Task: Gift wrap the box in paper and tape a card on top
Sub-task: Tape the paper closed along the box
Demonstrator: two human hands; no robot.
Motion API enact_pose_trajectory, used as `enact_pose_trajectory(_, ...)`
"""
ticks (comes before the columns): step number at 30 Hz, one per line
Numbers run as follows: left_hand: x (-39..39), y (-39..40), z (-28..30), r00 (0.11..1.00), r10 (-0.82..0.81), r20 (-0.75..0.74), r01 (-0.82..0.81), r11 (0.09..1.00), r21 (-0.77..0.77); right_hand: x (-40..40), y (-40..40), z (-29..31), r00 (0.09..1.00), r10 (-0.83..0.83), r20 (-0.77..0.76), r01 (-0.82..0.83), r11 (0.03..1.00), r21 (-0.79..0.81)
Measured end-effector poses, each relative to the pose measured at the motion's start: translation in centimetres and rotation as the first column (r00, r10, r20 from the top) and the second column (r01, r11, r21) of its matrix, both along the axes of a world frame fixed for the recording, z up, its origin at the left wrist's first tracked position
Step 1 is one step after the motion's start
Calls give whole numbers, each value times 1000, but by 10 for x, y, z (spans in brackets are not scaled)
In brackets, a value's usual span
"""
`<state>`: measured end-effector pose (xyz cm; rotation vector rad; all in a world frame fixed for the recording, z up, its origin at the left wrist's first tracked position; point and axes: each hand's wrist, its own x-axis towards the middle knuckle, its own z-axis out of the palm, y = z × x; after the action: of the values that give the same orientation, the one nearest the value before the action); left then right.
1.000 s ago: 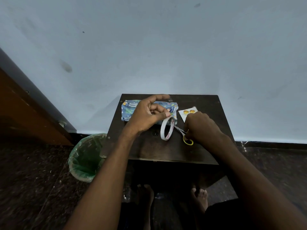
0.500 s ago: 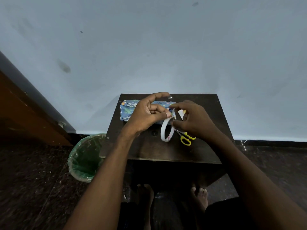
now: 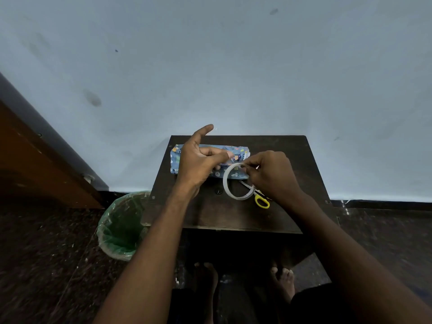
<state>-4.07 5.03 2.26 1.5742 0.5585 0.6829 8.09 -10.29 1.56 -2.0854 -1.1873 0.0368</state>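
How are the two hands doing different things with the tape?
The right hand curls its fingers and pinches the top of the tape roll, while the left hand pinches near the roll's rim with its thumb and a finger. The left hand sticks its index finger straight out toward the wall; the right hand keeps every finger tucked in. The left hand is in front of the wrapped box; the right hand is above the scissors. Both are over the table.

No readable text.
Small print on the wrapped box, at its left end, is too blurred to make out.
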Motion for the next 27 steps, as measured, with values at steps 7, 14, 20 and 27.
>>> enact_pose_trajectory(7,-4,1,-1,995,-82,-64,78,994,-73,-1,2,1,997,-5,82,3,1000,21)
enact_pose_trajectory(14,-4,0,-1,989,-128,73,127,992,17,-2,2,0,994,49,96,-48,999,-15)
enact_pose_trajectory(20,-1,3,-8,986,-162,43,160,985,60,-4,4,2,992,100,77,-98,995,-34)
enact_pose_trajectory(27,-1,1,-9,986,-160,-56,165,981,104,-7,3,3,992,62,112,-65,997,28)
